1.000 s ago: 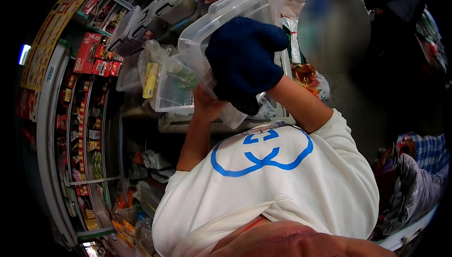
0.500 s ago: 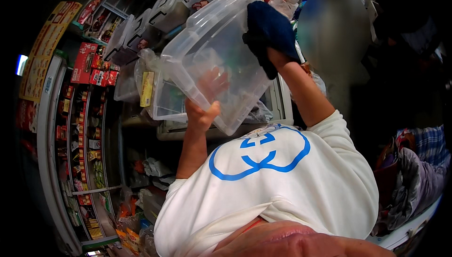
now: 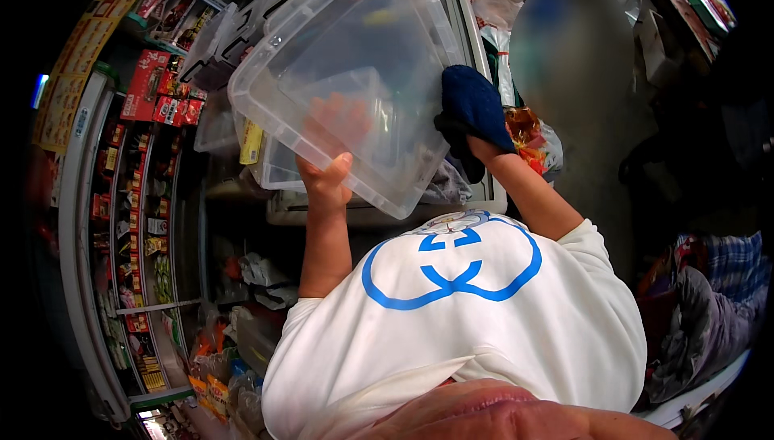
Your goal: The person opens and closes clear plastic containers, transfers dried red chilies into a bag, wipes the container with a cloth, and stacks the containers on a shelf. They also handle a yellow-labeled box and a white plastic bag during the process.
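A large clear plastic storage box (image 3: 266,77) is held up at a tilt in front of me. My left hand (image 3: 326,145) grips its near-left edge: the thumb lies over the rim and the spread fingers show blurred through the plastic. At the right side of the box, my right hand (image 3: 485,150) holds a dark blue cloth (image 3: 470,101), which drapes over the fingers and hides them. The cloth is close against the box's right side; whether it touches the wall I cannot tell.
Behind the box stand more clear bins with dark handles (image 3: 214,45). A yellow-labelled packet (image 3: 251,143) is at its left. Shelves of packaged goods (image 3: 133,238) line the left side. Bagged goods (image 3: 536,145) lie to the right, and folded fabrics (image 3: 701,319) at the lower right.
The box has turned and tipped, so more of its broad face shows. My right hand with the cloth has come down toward me along the box's right side. My left hand has shifted slightly left.
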{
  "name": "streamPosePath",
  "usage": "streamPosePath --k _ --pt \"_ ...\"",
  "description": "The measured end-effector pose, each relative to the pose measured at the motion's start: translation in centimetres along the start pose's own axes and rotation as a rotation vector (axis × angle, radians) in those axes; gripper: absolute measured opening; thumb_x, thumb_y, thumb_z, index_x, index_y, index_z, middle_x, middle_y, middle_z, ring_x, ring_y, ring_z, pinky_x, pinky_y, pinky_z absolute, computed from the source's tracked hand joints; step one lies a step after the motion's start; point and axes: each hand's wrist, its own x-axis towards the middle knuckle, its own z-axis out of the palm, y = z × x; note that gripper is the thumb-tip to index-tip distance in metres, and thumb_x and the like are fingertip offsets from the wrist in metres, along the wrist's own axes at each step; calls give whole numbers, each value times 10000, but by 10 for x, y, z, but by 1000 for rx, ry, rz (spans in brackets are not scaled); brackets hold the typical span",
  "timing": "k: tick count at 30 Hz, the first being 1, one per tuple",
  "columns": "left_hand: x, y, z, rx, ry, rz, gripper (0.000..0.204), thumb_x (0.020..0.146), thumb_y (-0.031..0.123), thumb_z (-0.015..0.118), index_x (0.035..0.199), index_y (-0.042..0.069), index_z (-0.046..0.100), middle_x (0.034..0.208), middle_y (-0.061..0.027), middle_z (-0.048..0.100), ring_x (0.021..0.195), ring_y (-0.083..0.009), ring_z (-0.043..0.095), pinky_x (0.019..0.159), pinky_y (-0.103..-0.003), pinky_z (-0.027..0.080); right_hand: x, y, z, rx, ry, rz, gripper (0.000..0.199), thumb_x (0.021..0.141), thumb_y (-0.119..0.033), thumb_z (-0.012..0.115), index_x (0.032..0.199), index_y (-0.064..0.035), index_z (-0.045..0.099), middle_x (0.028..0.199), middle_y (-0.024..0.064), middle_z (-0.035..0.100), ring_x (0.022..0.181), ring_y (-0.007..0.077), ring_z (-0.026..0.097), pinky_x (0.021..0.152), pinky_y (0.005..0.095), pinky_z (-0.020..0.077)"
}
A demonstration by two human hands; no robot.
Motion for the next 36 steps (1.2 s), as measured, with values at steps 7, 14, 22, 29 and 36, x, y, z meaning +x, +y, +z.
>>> streamPosePath --k 7,14,22,29,36 --pt "4 14 -4 135 13 32 751 629 9 510 1345 -24 286 1303 -209 408 1190 -380 440 992 -523 361 2 3 -14 110 -162 200 272 699 -284 604 879 -85 562 849 157 554 838 364 536 729 459 411" --pt "0 2 7 2 -118 30 771 639 -4 514 1366 -6 257 1335 -226 373 1210 -445 399 986 -561 344 85 -45 -67 -267 68 -215 402 648 -378 683 950 -118 627 924 133 572 911 325 529 797 424 399" --pt "-3 0 14 -78 -275 64 751 680 -49 535 1375 3 258 1359 -234 353 1219 -459 379 969 -589 337 119 -21 -47 -29 292 -379 391 679 -315 673 1000 -105 597 923 129 573 900 327 533 795 430 403" --pt "-8 4 9 -93 -292 77 747 687 -19 569 1369 -8 263 1354 -255 348 1211 -471 380 964 -594 338 124 -6 -52 -9 218 -222 354 677 -295 667 962 -99 591 899 133 568 880 331 536 772 429 408" --pt "-8 1 11 -86 -221 40 761 679 34 608 1355 -40 264 1334 -259 372 1193 -474 401 969 -573 351 115 -20 -55 -197 144 -180 318 675 -275 661 925 -93 584 874 137 564 860 335 539 749 428 414"
